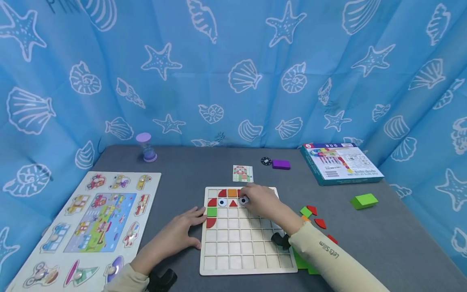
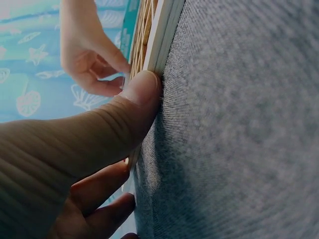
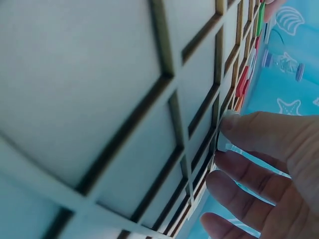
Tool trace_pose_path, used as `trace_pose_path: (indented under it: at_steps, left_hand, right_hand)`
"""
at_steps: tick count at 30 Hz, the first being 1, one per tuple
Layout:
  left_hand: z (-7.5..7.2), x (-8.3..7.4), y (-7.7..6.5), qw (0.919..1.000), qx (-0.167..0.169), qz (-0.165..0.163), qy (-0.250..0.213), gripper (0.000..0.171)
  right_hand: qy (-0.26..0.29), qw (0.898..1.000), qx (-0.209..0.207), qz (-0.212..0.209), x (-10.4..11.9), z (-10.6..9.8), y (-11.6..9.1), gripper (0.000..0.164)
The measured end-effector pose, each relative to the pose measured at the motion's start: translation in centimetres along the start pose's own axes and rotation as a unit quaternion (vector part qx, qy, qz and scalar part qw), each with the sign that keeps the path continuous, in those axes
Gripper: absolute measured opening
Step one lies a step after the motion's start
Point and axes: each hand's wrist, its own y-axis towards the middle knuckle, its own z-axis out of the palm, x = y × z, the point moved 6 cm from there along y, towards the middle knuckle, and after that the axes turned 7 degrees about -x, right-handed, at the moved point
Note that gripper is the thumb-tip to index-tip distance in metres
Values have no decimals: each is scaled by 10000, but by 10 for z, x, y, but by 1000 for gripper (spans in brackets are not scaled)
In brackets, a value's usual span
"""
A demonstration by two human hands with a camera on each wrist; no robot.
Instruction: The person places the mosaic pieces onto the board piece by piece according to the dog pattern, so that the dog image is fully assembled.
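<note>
A wooden grid board (image 1: 223, 248) lies on the table, with several coloured tiles in its upper left cells. Among these are a white eye tile (image 1: 222, 202), an orange square (image 1: 232, 193), a red triangle (image 1: 233, 204) and a green square (image 1: 212, 211). My right hand (image 1: 260, 199) pinches a second eye tile (image 1: 243, 200) between thumb and forefinger, low over the second row. In the right wrist view this tile's pale edge (image 3: 222, 142) shows between the fingertips. My left hand (image 1: 178, 232) rests on the table, thumb and fingertips touching the board's left edge.
A picture card (image 1: 243, 173) lies behind the board. Loose red tiles (image 1: 320, 223) and green tiles (image 1: 305, 212) lie right of it. A vehicle puzzle (image 1: 150, 182) is at left, a sand timer (image 1: 148, 154) behind. At right stand a game box (image 1: 343, 162) and green block (image 1: 364, 201).
</note>
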Motion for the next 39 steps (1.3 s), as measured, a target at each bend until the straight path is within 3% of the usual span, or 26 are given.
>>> trace_pose_path:
  at_steps: [8,13,17,22,29,33,39]
  left_hand:
    - [0,-2,0,9999,-10,-88,62,75]
    - [1,-2,0,9999,30,-126,25,75]
    - [1,-2,0,10000,2,-94,-27,76]
    - [0,-1,-1,10000,-47,-58,-4,76]
    - [-1,0,0,9999,-60,-155,32,76]
    - [-1,0,0,9998,-39,-187,64,75]
    - [0,-1,0,9999,-23,-123,94,75]
  right_hand:
    - [45,9999,58,-75,5,0,-1,21]
    - [82,9999,52,49,-1,-10,-8,25]
    - [37,9993,-33,368,-24,-30,-23,27]
    - [-43,9968,-219,772,-71,-51,-56,28]
    - [-73,9874,113,1579,-128,-54,-97,28]
    - [36,9868,232,1605,-142,-51,-108,28]
    - [294,9894,270,1393,-146,-45,-114,29]
